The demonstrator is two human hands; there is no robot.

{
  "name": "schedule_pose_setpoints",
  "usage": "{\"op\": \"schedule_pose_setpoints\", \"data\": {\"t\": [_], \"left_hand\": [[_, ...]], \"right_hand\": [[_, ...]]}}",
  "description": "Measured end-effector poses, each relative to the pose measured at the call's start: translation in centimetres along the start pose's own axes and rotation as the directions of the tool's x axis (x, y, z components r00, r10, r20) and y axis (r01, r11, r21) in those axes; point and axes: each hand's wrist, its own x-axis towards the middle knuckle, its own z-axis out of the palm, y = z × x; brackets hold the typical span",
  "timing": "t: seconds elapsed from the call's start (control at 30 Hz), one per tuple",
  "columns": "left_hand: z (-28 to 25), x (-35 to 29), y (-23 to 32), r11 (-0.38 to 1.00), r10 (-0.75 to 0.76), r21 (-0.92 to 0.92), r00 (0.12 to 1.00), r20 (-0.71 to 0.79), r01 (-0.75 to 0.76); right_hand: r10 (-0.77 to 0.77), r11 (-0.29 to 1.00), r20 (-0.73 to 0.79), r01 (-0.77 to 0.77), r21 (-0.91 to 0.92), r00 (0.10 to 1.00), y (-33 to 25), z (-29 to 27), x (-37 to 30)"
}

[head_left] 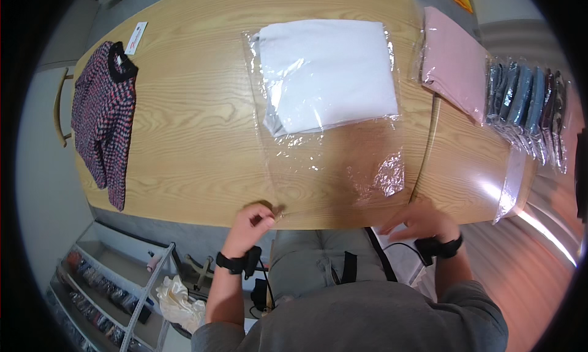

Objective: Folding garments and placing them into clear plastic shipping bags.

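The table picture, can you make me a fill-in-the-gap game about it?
1. The folded white garment lies inside a clear ____ bag.
2. The left hand pinches the bag's edge at the ____ edge of the wooden table.
3. The patterned sweater lies on the person's ____ side.
4. The folded garment right of the white one is ____.

Missing words: plastic; near; left; pink

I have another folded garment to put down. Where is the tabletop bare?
Bare wood lies between the patterned sweater and the clear bag holding white fabric. The right end is crowded: pink packet, row of dark packets. Both hands take the near edge.
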Motion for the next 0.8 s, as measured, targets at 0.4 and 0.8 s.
{"op": "schedule_pose_setpoints", "data": {"t": [0.4, 0.8], "left_hand": [[-1.1, 10.4, 6.5, 0.994, -0.003, 0.102, 0.958, -0.285, 0.034], [-2.4, 7.4, 6.8, 0.069, 0.71, 0.963, 0.69, 0.137, -0.261]], "right_hand": [[0.23, 0.853, -0.853, 0.324, 0.409, 0.469, 3.5, -8.4, 8.7], [-0.585, 0.687, -0.767, -0.342, -0.641, 0.263, 6.8, -5.4, 6.4]]}}
